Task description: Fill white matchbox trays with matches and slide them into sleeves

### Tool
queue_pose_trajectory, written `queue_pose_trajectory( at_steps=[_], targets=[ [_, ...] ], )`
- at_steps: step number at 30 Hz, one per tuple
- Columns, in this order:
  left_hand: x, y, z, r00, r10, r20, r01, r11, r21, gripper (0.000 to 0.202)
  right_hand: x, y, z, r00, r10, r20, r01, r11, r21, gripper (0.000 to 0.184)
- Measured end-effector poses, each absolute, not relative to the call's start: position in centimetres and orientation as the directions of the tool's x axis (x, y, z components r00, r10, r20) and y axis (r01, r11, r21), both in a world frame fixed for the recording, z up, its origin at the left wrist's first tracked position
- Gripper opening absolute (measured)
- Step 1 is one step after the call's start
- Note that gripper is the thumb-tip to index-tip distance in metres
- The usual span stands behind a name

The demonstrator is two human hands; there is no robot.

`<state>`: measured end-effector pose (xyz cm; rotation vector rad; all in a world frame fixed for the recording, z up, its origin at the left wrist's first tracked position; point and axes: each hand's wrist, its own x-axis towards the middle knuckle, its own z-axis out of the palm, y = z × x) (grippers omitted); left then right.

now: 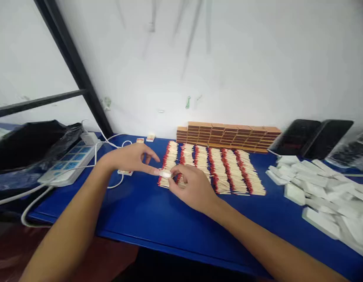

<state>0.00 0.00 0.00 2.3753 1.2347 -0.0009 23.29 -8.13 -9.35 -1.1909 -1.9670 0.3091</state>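
Over the front of the blue table, my right hand (193, 186) pinches a small white matchbox tray (165, 174) between thumb and fingers. My left hand (134, 158) is beside it, fingers apart, with the thumb tip at the tray's left end; whether it presses on the tray I cannot tell. Red-tipped matchsticks (219, 170) lie in several long rows just behind and to the right of my hands. A filled matchbox tray (125, 172) sits partly hidden under my left hand. Two more small trays, one of them white (150, 137), stand near the wall.
Brown matchboxes (225, 135) are stacked along the wall behind the matchsticks. A heap of white trays (325, 192) covers the right side. Two dark phone-like slabs (313, 137) lean at the back right. At left are a power strip (69, 162), white cables and a black plastic bag (31, 145).
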Motion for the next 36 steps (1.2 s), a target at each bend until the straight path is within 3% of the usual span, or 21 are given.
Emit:
queue_pose_trajectory(
  at_steps=[4, 10, 18, 23, 36],
  targets=[
    [0.5, 0.6, -0.4, 0.653, 0.725, -0.22, 0.736, -0.539, 0.409, 0.053, 23.5, -7.6, -9.8, -0.221, 0.823, 0.524, 0.628, 0.531, -0.569, 0.007],
    [0.1, 1.0, -1.1, 0.672, 0.731, -0.114, 0.69, -0.564, 0.454, 0.039, 23.2, -7.2, -10.0, -0.187, 0.828, 0.528, 0.649, 0.508, -0.566, 0.009],
    [0.3, 0.1, -1.2, 0.609, 0.788, -0.091, 0.743, -0.526, 0.415, 0.041, 23.4, -6.5, -10.0, -0.245, 0.842, 0.481, 0.675, 0.504, -0.539, 0.021],
    [0.6, 0.1, -1.3, 0.651, 0.756, -0.075, 0.707, -0.566, 0.424, 0.039, 23.6, -6.3, -9.6, -0.275, 0.845, 0.458, 0.707, 0.501, -0.499, 0.028],
    [1.7, -0.3, -1.6, 0.665, 0.745, -0.045, 0.684, -0.584, 0.438, 0.032, 23.7, -5.9, -9.6, -0.198, 0.861, 0.468, 0.724, 0.451, -0.523, 0.023]
  ],
)
